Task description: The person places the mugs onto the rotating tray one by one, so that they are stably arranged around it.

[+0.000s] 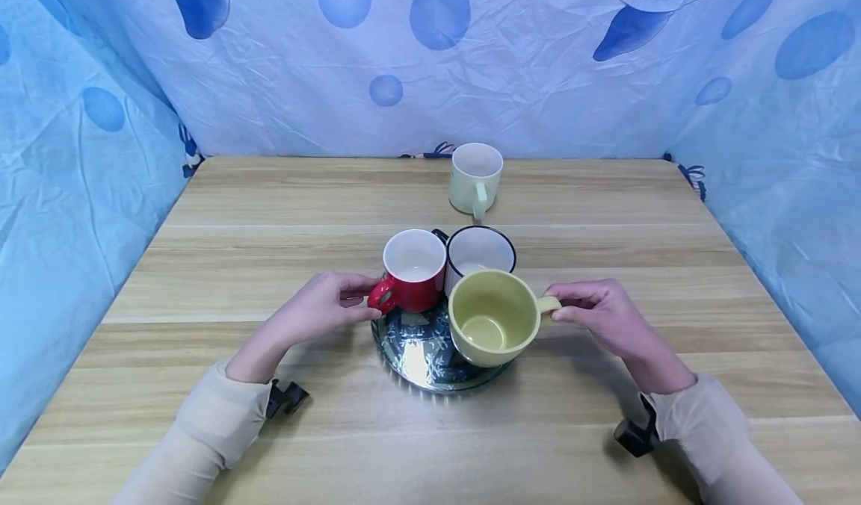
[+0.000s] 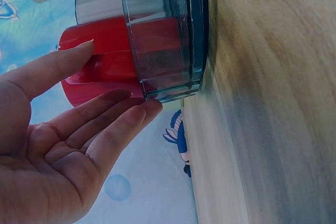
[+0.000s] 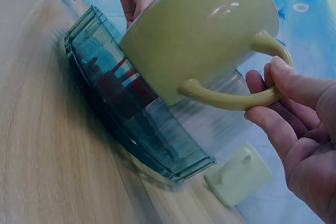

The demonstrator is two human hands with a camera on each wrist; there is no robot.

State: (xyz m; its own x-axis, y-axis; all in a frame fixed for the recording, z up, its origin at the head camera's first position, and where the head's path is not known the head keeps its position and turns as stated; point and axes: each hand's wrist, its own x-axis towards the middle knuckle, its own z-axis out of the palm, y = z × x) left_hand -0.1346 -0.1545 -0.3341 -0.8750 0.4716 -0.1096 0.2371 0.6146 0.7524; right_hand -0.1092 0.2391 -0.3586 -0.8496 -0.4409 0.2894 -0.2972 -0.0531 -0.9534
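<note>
"What's the biggest thing in view?"

"Blue patterned cloth (image 1: 269, 94), across the top and down both sides of the head view. Below it, a wooden table (image 1: 222, 262) fills the middle and bottom."

"And on the table?"

"A clear-walled glass dish (image 1: 410, 359) with a dark patterned base, just below the centre of the frame."

"How are the hands?"

"The left hand (image 1: 319, 303), left of centre, has its fingers loosely extended around the red mug's handle, its thumb apart from them; how firmly it touches, I can't tell. The right hand (image 1: 602, 314), right of centre, pinches the yellow mug's handle between thumb and fingers."

"Where are those mugs?"

"The yellow mug (image 1: 494, 318) is over the right part of the dish, its base near the rim; whether it rests on anything, I can't tell. Behind it, a black-rimmed white mug (image 1: 479, 249) stands in the dish, with the red mug (image 1: 417, 293) beside it at left."

"Anything smaller?"

"A pale green mug (image 1: 466, 191) stands upright at upper centre, near the table's far edge. Smallest are the black wrist devices (image 1: 293, 398), lower left and lower right."
</note>
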